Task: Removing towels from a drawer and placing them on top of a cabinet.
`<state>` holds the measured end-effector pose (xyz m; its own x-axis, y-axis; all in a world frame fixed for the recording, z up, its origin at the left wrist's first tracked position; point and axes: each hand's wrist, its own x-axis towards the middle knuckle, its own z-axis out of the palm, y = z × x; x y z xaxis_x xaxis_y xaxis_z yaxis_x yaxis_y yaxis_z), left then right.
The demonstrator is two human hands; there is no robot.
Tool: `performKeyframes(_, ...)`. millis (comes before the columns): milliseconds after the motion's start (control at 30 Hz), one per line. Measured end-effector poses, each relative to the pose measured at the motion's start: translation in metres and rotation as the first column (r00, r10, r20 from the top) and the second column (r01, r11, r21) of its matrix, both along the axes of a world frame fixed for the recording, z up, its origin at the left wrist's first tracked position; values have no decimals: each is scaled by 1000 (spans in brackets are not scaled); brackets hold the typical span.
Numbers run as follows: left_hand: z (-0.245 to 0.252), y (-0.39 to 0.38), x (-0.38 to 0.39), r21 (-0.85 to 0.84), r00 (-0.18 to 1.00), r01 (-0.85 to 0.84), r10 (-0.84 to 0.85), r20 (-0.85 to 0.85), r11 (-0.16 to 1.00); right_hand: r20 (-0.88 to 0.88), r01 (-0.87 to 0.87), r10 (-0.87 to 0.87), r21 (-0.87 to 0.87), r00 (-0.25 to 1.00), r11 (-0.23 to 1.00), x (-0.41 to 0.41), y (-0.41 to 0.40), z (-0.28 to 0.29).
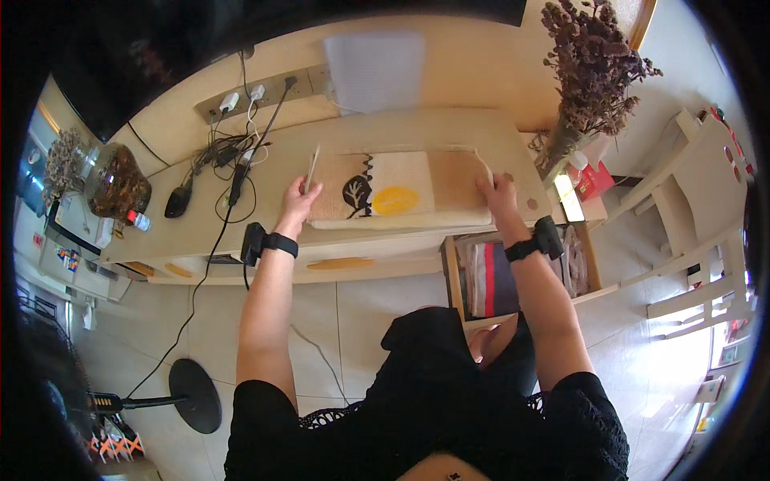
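Observation:
A folded cream and tan cloth, probably a towel, lies along the top of a pale wooden cabinet. It carries a dark round motif with a pale branching shape and a yellow oval. My left hand pinches its left end, where the edge is lifted and seen nearly side-on. At the opposite end, my right hand grips the right edge between thumb and fingers; some fingertips are hidden. A black strap with a small device sits on each wrist.
Below my right forearm an open drawer holds folded fabrics. Tangled cables and a black computer mouse lie left. A large glass jar, dried flowers, a lit phone and a white chair flank the cabinet.

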<state>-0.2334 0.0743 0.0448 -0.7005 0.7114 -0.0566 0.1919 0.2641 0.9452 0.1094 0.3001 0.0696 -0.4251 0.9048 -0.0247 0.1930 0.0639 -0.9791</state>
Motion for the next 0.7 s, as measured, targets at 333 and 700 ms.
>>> performKeyframes(333, 6, -5, 10, 137, 988, -144, 135, 73, 980, 99, 178, -217, 310, 971, 934, 2, -13, 15)
performKeyframes(700, 60, 22, 54, -295, 601, 18, -246, -760, 955, 258, 82, -207, 424, 944, 902, 17, -34, -28)
